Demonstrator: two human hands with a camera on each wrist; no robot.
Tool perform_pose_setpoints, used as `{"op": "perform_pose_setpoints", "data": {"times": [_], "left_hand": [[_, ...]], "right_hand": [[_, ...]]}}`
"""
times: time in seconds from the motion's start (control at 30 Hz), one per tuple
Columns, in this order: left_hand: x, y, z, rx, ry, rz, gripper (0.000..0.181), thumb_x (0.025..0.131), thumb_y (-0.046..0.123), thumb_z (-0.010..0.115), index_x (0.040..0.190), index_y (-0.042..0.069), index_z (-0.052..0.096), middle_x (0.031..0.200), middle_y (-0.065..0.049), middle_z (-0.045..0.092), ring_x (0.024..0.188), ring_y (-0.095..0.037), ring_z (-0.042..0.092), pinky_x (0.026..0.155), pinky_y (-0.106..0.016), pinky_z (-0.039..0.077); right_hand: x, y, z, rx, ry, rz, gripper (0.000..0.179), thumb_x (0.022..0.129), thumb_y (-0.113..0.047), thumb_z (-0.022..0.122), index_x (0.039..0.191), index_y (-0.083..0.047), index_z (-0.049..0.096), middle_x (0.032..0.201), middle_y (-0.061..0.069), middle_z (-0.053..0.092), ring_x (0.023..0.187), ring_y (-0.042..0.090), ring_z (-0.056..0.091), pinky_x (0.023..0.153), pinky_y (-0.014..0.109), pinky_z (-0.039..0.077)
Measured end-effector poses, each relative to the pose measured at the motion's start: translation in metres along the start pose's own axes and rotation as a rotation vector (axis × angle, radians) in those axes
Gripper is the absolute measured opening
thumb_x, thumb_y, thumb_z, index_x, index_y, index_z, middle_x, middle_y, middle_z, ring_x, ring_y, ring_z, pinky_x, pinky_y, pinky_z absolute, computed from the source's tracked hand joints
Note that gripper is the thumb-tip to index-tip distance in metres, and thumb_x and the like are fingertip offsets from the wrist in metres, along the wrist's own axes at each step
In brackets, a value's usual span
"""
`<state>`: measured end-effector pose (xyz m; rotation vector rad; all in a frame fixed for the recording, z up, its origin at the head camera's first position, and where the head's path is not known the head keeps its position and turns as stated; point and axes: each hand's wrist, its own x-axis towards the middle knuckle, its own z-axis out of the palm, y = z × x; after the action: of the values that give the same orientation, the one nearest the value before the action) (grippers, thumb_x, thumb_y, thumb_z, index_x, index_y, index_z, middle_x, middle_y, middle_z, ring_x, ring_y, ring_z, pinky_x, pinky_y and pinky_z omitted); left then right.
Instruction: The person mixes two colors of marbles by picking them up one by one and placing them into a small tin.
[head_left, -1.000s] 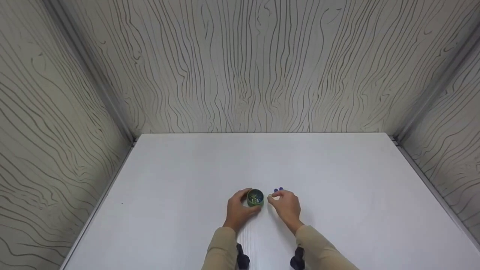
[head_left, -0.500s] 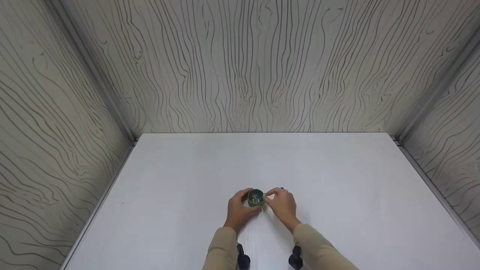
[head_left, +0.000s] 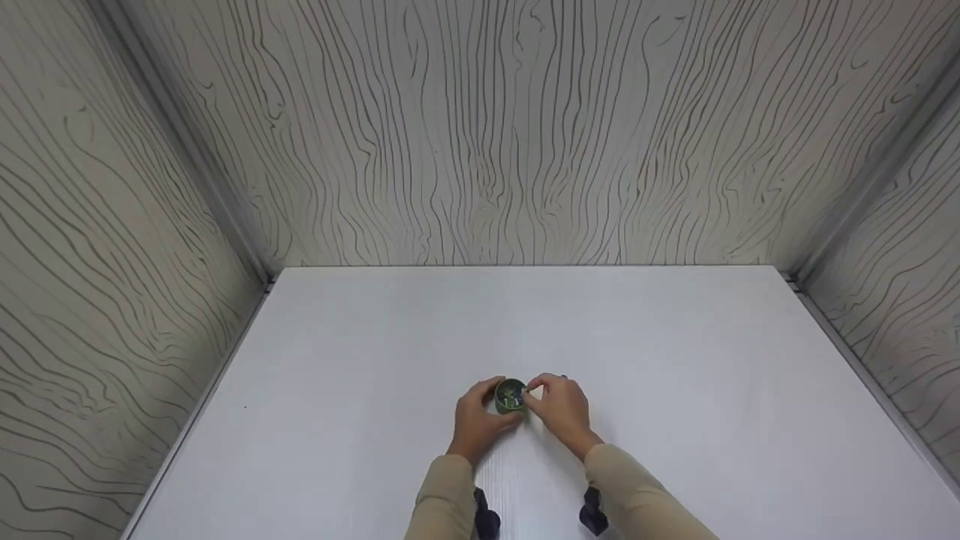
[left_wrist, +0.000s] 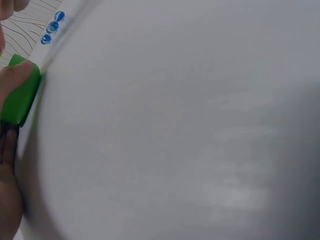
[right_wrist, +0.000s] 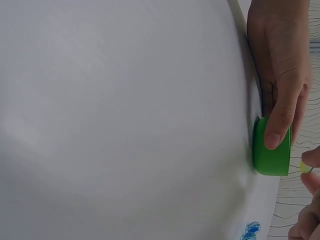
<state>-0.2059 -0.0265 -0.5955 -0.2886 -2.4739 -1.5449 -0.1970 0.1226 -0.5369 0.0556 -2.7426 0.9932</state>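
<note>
A round green cup (head_left: 510,406) stands on the white table with small shiny blue and yellowish pieces inside. My left hand (head_left: 476,426) grips its side, the thumb pressed on the green wall in the left wrist view. Over the cup's right rim, my right hand (head_left: 564,414) pinches a small yellow-green marble (right_wrist: 305,167) between thumb and fingertip, seen in the right wrist view. Three clear blue marbles (left_wrist: 52,27) lie in a row on the table beyond the cup; in the head view the right hand hides most of them.
The white tabletop (head_left: 360,337) stretches out around both hands. Wood-patterned panels (head_left: 480,135) rise at its back and sides. Dark wrist devices (head_left: 487,521) hang under both sleeves.
My right hand has moved left from beside the blue marbles to the cup's rim, with the marble in its fingertips. The left hand and cup have stayed in place.
</note>
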Motion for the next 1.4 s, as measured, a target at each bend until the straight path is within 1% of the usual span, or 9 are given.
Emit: {"op": "perform_pose_setpoints", "data": {"times": [0.17,0.4,0.6,0.77,1.0,1.1,1.17,1.3,1.4], "left_hand": [[0.0004,0.0004,-0.0002,0.001,0.005,0.001,0.059,0.071,0.025,0.084,0.121,0.005,0.063,0.12,-0.011,0.069,0.115,-0.026,0.065,0.105,-0.037,0.052],[-0.0001,-0.0005,0.0006,0.009,0.006,0.007,0.059,0.07,0.027,0.084,0.121,0.005,0.063,0.12,-0.01,0.069,0.115,-0.026,0.065,0.104,-0.035,0.053],[-0.0009,0.0,0.0012,0.01,0.0,-0.008,0.06,0.072,0.03,0.083,0.122,0.006,0.062,0.121,-0.01,0.068,0.116,-0.026,0.064,0.105,-0.036,0.052],[0.0,-0.0009,0.0016,0.015,0.003,-0.006,0.061,0.071,0.03,0.084,0.122,0.006,0.062,0.121,-0.01,0.069,0.116,-0.026,0.064,0.106,-0.037,0.051],[-0.0009,-0.0015,0.0015,0.006,0.001,-0.002,0.06,0.071,0.028,0.084,0.122,0.006,0.063,0.121,-0.01,0.069,0.116,-0.026,0.064,0.106,-0.036,0.051],[-0.0012,-0.0012,0.0012,0.005,0.005,0.011,0.059,0.071,0.027,0.084,0.121,0.004,0.063,0.12,-0.011,0.069,0.116,-0.027,0.064,0.106,-0.037,0.051],[-0.0009,-0.0006,0.0008,0.007,0.003,0.008,0.06,0.071,0.028,0.084,0.122,0.004,0.063,0.12,-0.011,0.069,0.116,-0.027,0.064,0.106,-0.038,0.051],[0.0,-0.0003,0.0003,0.007,-0.006,-0.004,0.06,0.072,0.028,0.083,0.122,0.005,0.062,0.121,-0.01,0.069,0.116,-0.026,0.064,0.106,-0.039,0.051],[0.0002,-0.0012,0.0004,-0.003,-0.01,-0.008,0.059,0.072,0.027,0.083,0.123,0.005,0.062,0.12,-0.011,0.069,0.116,-0.027,0.064,0.105,-0.039,0.051]], "right_hand": [[-0.0011,0.0011,-0.0007,-0.087,-0.012,-0.104,0.013,0.076,-0.016,0.076,0.085,-0.007,0.072,0.054,-0.006,0.046,0.052,0.005,0.032,0.048,0.016,0.025],[-0.0011,0.0029,0.0018,-0.153,0.017,-0.187,0.013,0.075,-0.016,0.078,0.083,-0.008,0.072,0.057,-0.002,0.061,0.052,0.003,0.031,0.049,0.016,0.033],[-0.0005,0.0037,0.0019,-0.168,0.016,-0.199,0.012,0.075,-0.015,0.077,0.083,-0.009,0.072,0.061,0.002,0.068,0.052,0.004,0.03,0.05,0.018,0.038],[0.0,0.0036,0.0025,-0.172,0.008,-0.198,0.012,0.074,-0.015,0.077,0.084,-0.009,0.072,0.069,0.002,0.072,0.054,0.004,0.034,0.051,0.02,0.04],[0.0001,0.0029,0.0038,-0.17,-0.015,-0.177,0.013,0.075,-0.015,0.076,0.086,-0.009,0.073,0.075,0.004,0.074,0.057,0.005,0.041,0.055,0.026,0.049],[-0.0001,0.0039,0.0042,-0.162,-0.016,-0.165,0.013,0.075,-0.015,0.076,0.087,-0.009,0.074,0.075,0.004,0.074,0.057,0.005,0.04,0.054,0.024,0.046],[-0.0001,0.005,0.0043,-0.154,-0.012,-0.162,0.013,0.075,-0.015,0.076,0.086,-0.009,0.074,0.07,0.003,0.072,0.055,0.005,0.037,0.052,0.02,0.041],[-0.0005,0.0074,0.004,-0.142,-0.002,-0.172,0.011,0.075,-0.013,0.076,0.085,-0.009,0.073,0.057,-0.001,0.059,0.053,0.004,0.031,0.049,0.016,0.029],[-0.0011,0.0088,0.0035,-0.143,0.013,-0.185,0.01,0.075,-0.013,0.076,0.084,-0.01,0.073,0.054,-0.003,0.051,0.054,0.004,0.03,0.049,0.016,0.026]]}}
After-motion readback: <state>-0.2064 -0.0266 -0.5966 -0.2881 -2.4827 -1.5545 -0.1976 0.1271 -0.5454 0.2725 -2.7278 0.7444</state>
